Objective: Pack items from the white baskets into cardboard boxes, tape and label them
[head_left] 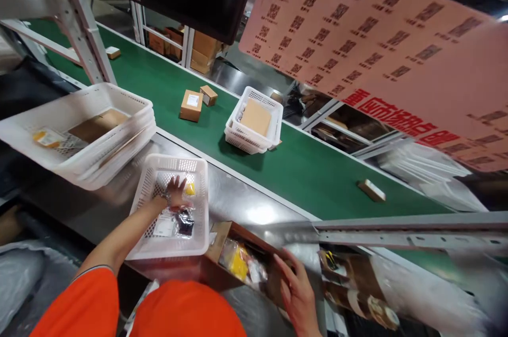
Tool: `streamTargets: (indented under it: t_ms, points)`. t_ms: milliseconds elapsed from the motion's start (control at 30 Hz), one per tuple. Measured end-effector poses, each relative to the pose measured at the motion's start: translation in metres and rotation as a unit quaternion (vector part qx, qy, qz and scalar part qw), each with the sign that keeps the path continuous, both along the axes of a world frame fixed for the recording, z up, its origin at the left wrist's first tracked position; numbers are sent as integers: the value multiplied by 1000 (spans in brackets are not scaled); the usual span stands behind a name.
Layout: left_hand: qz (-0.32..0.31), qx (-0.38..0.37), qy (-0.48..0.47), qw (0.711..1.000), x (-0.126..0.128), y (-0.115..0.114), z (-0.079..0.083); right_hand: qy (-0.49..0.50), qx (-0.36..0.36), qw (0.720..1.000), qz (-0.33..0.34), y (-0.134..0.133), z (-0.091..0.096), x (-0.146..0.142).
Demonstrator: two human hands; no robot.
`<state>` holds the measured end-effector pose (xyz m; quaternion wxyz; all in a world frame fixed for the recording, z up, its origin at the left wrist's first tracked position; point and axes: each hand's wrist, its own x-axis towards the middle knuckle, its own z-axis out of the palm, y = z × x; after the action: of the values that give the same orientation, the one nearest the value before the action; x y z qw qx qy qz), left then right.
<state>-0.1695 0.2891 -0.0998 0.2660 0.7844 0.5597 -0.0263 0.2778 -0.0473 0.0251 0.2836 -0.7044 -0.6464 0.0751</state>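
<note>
My left hand [175, 192] reaches into a white perforated basket [147, 186] on the steel table, fingers spread over clear-bagged items, a yellow one [190, 189] and a black one [184, 221]. My right hand [298, 290] rests on the edge of an open brown cardboard box [222, 235] near me. Inside that box lie yellow bagged goods [239, 264]. Its fingers curl over the box rim.
A stack of white baskets [119, 138] stands at the left with a flat carton inside. On the green conveyor [309, 167] ride two small cartons [191, 105], a white basket holding a carton [254, 120] and a small box [371, 190]. A pink code sheet [377, 35] hangs overhead.
</note>
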Motion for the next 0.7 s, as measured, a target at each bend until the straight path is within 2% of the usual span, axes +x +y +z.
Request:
streamTargets:
  t_ms: [67,167,267,367,533,700]
  points:
    - [-38,-44,17,998,10,-3,-7,-36,45,995,-84,-9,-9,6]
    - [-92,-49,30,994,15,-7,-11,-37,60,985,-157,-14,-27,6]
    - [-158,-53,38,985,15,-12,-13,-11,56,982,-182,-12,-43,1]
    - [-212,-31,26,976,13,-19,-17,2,54,980,-192,-9,-50,0]
    - [-236,3,-28,971,13,-36,-23,19,42,979,-197,-5,-48,1]
    - [-195,7,-44,980,21,-52,-17,39,58,975,-212,-3,-50,-2]
